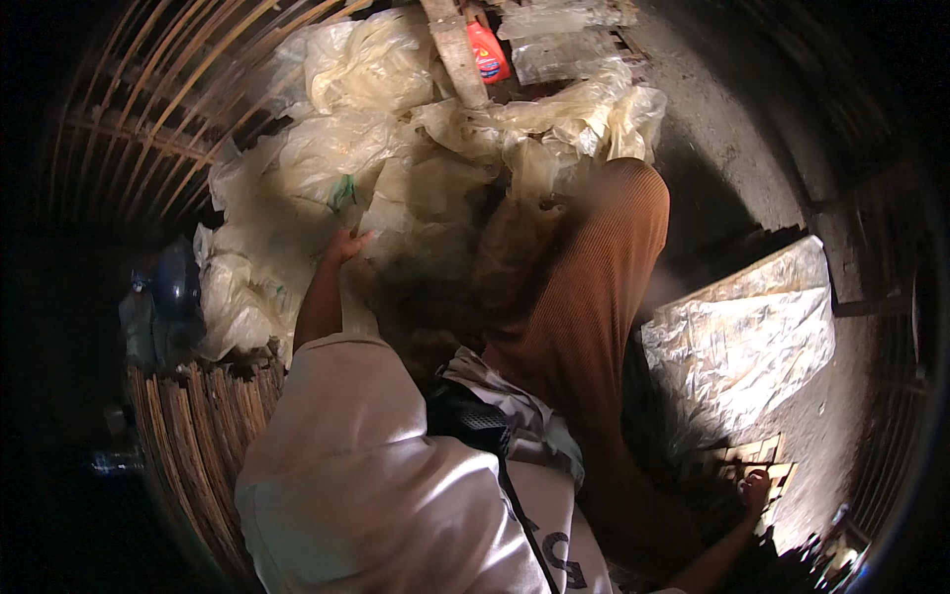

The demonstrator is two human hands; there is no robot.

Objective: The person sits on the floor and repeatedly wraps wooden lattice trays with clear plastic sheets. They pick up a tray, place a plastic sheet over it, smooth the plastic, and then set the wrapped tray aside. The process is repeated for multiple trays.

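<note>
Crumpled, translucent yellowish plastic sheeting (438, 185) spreads in a large heap before me. My left hand (346, 245) reaches out against it, one digit pointing right; whether the fingers pinch the plastic cannot be made out. A small green piece (343, 193) shows among the folds just beyond that hand. Down at the lower right, my right hand (755, 488) is beside a bamboo lattice (779, 475), its fingers curled. Anything inside them is too small and dark to tell. My bent knee in brown ribbed cloth (616, 245) rises between the two hands and covers part of the sheeting.
A wooden plank (456, 56) and a red plastic bottle (487, 56) stand beyond the heap. Bamboo slats (171, 111) curve at upper left; more slats (204, 445) lie below left. A sheet-covered flat panel (742, 341) lies on the right, on the grey floor (712, 96).
</note>
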